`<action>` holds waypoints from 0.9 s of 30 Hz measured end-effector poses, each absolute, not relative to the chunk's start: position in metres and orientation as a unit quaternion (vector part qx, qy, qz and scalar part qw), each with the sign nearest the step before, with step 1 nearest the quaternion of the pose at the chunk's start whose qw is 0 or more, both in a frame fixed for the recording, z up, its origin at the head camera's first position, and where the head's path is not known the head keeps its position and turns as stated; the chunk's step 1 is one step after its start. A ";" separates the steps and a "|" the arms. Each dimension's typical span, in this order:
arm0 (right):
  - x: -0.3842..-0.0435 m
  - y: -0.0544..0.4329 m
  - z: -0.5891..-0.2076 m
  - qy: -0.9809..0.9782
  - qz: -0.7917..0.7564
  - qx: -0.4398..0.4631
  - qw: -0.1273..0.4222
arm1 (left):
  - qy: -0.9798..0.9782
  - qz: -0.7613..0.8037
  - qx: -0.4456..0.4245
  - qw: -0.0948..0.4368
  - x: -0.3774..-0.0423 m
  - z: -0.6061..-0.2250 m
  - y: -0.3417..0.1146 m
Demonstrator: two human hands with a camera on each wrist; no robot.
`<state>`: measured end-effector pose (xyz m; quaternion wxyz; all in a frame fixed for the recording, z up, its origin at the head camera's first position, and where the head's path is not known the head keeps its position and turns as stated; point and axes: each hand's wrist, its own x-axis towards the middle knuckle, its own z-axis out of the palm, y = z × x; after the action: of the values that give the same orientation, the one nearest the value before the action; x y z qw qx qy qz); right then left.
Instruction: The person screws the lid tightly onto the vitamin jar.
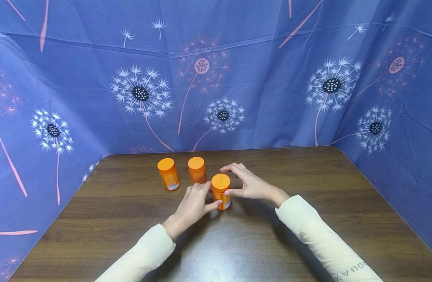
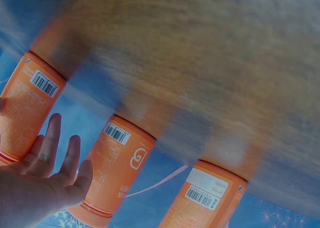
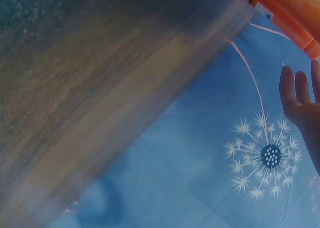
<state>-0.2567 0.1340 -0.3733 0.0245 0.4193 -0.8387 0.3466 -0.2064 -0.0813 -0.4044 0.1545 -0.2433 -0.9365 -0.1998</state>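
Note:
Nearest to me stands an orange bottle (image 1: pixel 221 181) with an orange screw lid and a white label low on its side. My left hand (image 1: pixel 193 204) holds it from the left, thumb on its front and index finger along its side. In the left wrist view the other fingers of that hand (image 2: pixel 52 175) spread behind this bottle (image 2: pixel 29 105). At its right side is my right hand (image 1: pixel 254 187), thumb tip right at the bottle and the other fingers spread apart beyond it.
Two similar bottles stand farther back on the brown wooden table (image 1: pixel 131 223): a middle bottle (image 1: pixel 197 170) close behind my left fingers, and a left bottle (image 1: pixel 169 174). Blue dandelion-print cloth (image 1: pixel 265 98) hangs behind the table and along its sides.

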 end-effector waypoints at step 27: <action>-0.258 0.137 -0.366 -0.822 0.335 0.459 0.031 | -0.936 -0.203 -0.243 0.155 -0.205 -0.404 -0.081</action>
<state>-0.2576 0.1372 -0.3659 0.0307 0.4591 -0.8223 0.3347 -0.2054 -0.0811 -0.4043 0.1551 -0.2434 -0.9357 -0.2030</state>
